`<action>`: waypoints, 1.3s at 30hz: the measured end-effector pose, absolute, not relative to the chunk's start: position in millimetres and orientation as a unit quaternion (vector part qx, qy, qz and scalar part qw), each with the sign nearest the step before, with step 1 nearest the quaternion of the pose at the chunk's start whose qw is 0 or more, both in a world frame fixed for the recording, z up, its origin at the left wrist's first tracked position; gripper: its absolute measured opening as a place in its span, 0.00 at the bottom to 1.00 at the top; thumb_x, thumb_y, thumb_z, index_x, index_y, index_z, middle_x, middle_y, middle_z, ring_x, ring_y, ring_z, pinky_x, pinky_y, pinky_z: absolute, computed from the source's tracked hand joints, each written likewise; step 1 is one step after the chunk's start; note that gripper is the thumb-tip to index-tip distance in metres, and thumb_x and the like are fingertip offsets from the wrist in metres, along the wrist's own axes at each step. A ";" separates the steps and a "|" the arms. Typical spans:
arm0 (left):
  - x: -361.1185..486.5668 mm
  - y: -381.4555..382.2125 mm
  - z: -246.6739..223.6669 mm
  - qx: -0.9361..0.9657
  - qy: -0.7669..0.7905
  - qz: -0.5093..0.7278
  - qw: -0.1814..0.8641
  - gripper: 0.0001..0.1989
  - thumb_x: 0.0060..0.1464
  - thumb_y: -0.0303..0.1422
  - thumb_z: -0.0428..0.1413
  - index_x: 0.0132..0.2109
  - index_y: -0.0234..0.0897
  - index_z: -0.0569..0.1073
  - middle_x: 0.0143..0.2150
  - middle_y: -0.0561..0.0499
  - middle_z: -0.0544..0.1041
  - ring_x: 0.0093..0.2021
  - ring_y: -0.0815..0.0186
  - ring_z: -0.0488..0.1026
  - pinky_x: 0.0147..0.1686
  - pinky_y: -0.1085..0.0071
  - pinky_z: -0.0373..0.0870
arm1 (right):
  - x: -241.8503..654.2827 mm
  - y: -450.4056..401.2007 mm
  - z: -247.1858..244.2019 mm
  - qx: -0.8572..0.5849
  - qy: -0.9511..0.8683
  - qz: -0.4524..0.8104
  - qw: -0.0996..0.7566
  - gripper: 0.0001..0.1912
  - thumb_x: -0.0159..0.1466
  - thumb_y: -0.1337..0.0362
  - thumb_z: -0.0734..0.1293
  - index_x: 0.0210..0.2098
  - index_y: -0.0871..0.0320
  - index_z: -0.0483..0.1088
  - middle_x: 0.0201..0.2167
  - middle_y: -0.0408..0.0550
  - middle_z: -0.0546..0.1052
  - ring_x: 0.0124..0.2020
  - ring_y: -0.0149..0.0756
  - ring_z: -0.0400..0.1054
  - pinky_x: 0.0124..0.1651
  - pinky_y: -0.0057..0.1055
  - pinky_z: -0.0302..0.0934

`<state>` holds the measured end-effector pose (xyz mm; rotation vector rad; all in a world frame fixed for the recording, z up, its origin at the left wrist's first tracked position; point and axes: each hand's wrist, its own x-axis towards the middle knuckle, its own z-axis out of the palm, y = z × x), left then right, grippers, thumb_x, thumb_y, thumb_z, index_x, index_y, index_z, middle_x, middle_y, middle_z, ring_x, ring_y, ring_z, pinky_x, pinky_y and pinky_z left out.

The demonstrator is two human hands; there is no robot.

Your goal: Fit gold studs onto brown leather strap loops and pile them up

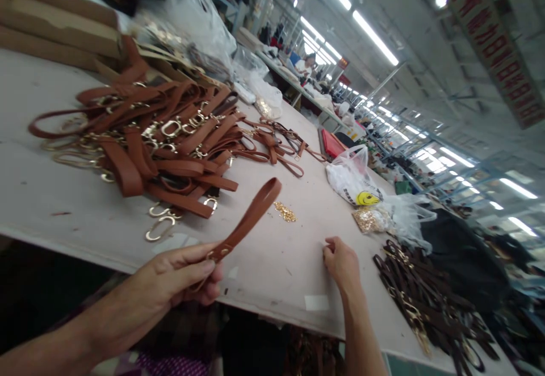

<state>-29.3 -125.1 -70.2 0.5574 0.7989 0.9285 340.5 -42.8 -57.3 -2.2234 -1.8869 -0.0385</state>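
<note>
HAND STRAP, BROWN, 1 PC., IN L. HAND AT TABLE EDGE

Item 1: brown strap (249,217), folded into a narrow loop, held up by the table's near edge. Long axis slants: lower end in the fist, rounded end up, fwd. & to the right, twd. the far side. Small gold-tone rivet (225,250) just beyond the fingertips.

Item 2: L. hand (187,274). Thumb pressed vs. fingers, pinching the strap nr. its lower end.

Item 3: R. hand (342,263). Low over the table (276,262), well apart from the strap; fingers curled in. Can't tell from here if the tips meet or hold anything.

Item 4: gold bits (285,212), small scatter on the tabletop btw. the strap's rounded end and the R. hand; too small to tell shape.

Item 5: heap of brown straps (179,167), lg., L. side, tangled w/ gold-tone fittings (150,130).

Item 6: dark straps (443,302), heaped, R. side, next to a black bundle (464,257).

Misc.: white plastic bag (347,183) w/ yellow smiley, beyond R. hand; cardboard box (63,18), far L.; red-lettered banner (489,41) overhead, R.
</note>
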 end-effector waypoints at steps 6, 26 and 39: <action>-26.9 -132.3 -62.6 0.221 0.325 0.495 0.775 0.16 0.58 0.41 0.60 0.48 0.37 0.80 0.31 0.52 0.74 0.26 0.73 0.66 0.25 0.79 0.67 | 333.0 -35.3 -57.5 -0.730 -0.681 -0.037 0.046 0.17 0.61 0.72 0.59 0.47 0.63 0.73 0.35 0.61 0.80 0.39 0.51 0.75 0.45 0.43 0.61; -13.4 -130.0 -55.3 0.386 0.405 0.464 0.687 0.09 0.54 0.35 0.57 0.39 0.34 0.73 0.32 0.55 0.72 0.30 0.71 0.65 0.32 0.74 0.62 | 156.8 -139.7 -54.8 -0.472 -0.711 0.186 0.488 0.05 0.63 0.68 0.69 0.39 0.53 0.72 0.35 0.40 0.78 0.37 0.28 0.74 0.42 0.23 0.68; -12.4 -133.7 -51.4 0.569 0.495 0.520 0.401 0.06 0.53 0.26 0.52 0.35 0.36 0.73 0.31 0.54 0.72 0.33 0.68 0.69 0.32 0.73 0.63 | 135.3 -141.6 -52.8 -0.421 -0.764 0.023 0.488 0.08 0.64 0.74 0.66 0.39 0.54 0.71 0.35 0.41 0.80 0.37 0.28 0.75 0.41 0.22 0.67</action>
